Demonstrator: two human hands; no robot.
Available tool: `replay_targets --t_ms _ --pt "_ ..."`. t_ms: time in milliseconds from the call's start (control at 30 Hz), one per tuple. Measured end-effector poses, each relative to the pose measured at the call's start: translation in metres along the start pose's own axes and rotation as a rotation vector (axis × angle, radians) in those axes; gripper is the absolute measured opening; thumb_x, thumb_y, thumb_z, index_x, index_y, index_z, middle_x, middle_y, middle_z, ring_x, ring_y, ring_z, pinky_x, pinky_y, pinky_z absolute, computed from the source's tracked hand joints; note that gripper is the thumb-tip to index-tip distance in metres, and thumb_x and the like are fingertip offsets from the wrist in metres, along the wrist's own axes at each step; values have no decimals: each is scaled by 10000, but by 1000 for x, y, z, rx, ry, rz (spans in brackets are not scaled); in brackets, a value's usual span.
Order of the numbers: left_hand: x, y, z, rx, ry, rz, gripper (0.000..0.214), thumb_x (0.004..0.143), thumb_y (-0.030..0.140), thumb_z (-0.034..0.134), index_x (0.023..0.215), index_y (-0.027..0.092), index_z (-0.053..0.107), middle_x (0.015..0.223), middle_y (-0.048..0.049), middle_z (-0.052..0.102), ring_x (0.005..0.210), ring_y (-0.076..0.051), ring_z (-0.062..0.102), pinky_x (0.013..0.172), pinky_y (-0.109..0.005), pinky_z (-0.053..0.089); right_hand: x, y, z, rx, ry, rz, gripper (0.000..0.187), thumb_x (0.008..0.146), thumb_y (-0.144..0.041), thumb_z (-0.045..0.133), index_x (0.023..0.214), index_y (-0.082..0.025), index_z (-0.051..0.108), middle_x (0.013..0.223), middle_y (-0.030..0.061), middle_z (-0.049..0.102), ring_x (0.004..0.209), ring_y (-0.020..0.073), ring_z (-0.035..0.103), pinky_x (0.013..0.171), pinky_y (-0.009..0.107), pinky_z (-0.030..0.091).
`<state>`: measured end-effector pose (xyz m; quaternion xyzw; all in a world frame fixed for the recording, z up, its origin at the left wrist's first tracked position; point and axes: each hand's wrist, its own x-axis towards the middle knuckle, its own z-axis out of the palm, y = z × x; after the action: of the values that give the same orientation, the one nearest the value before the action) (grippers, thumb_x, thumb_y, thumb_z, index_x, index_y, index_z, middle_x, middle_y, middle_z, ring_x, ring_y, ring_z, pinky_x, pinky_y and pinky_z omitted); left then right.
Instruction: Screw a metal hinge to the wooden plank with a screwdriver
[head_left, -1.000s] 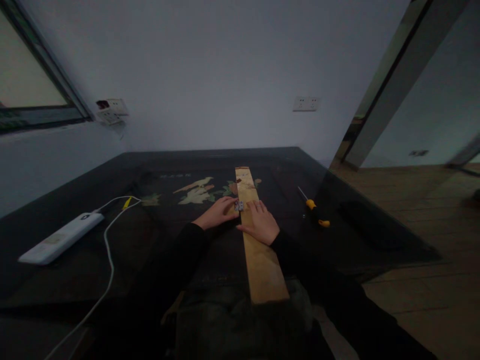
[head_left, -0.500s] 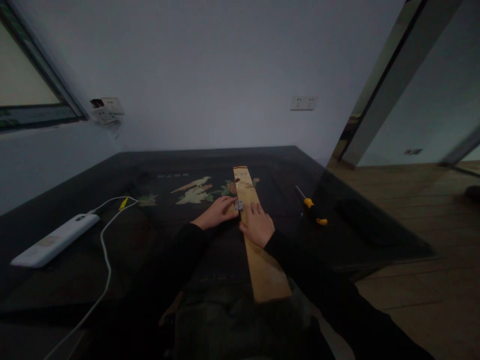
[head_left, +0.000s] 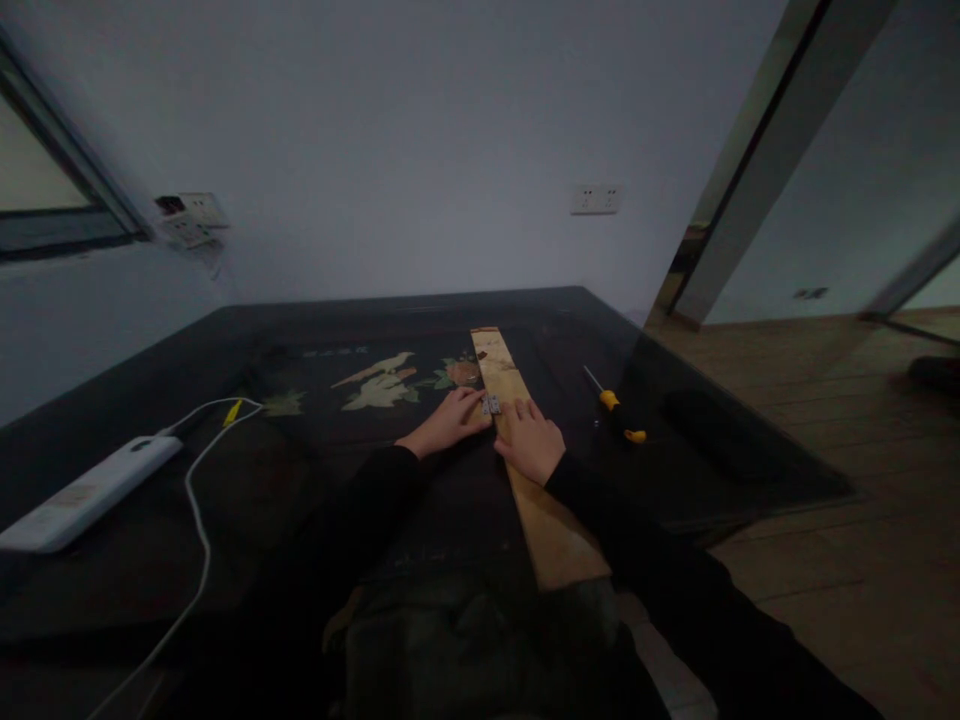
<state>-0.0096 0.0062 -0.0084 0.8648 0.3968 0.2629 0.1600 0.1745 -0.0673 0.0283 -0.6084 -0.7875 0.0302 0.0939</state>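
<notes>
Right hand (head_left: 530, 442) laid open over the plank (head_left: 555, 530), left hand (head_left: 450, 420) at the hinge (head_left: 491, 405).
Plank on bench (head_left: 442, 520); left grip unclear. Bench lettering (head_left: 335, 352), strip (head_left: 120, 478) label (head_left: 66, 505) unreadable.

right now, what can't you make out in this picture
All in the head view:
Small metal piece: too small to tell how it is fastened.
Wooden board: one stretch hidden by the right hand.
Whatever lies under the left hand: mostly covered by that hand.
Power strip: end clipped by the left edge.
White cable: runs out at the bottom edge.
</notes>
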Motion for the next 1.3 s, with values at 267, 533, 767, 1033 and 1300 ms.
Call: replay_targets --t_ms 267,533,767,1033,1300 --pt "30 13 23 14 2 41 596 838 470 563 1330 149 462 1233 -153 492 1169 -277 463 1039 -436 368 1 38 -3 -37 -7 26 576 839 -376 462 1366 -148 411 1465 151 375 1362 373 280 973 487 407" --pt "54 29 46 23 28 50 597 850 482 540 1349 168 444 1237 -141 492 1160 -272 468 1027 -422 381 1 71 -9 -67 0 41 554 846 -378 448 1352 -155 432 1453 136 400 1344 373 319 982 472 407" --pt "72 34 57 32 38 54 579 858 478 530 1347 182 438 1257 -136 494 1168 -270 470 1028 -427 374 4 89 -14 -73 20 46 530 846 -373 456 1329 -156 467 1424 136 437 1328 353 349 992 455 401" --pt "82 35 65 13 52 53 569 868 489 512 1335 171 450 1257 -140 495 1178 -263 470 1038 -423 369 10 102 -13 -78 22 30 559 832 -381 505 1340 -149 470 1420 150 435 1313 359 365 1006 464 381" --pt "79 36 66 -9 86 54 561 867 476 522 1328 166 449 1270 -140 498 1192 -258 472 1042 -420 370 10 115 -11 -50 -8 -30 612 877 -486 457 1379 -136 435 1446 157 408 1357 336 326 1079 441 315"
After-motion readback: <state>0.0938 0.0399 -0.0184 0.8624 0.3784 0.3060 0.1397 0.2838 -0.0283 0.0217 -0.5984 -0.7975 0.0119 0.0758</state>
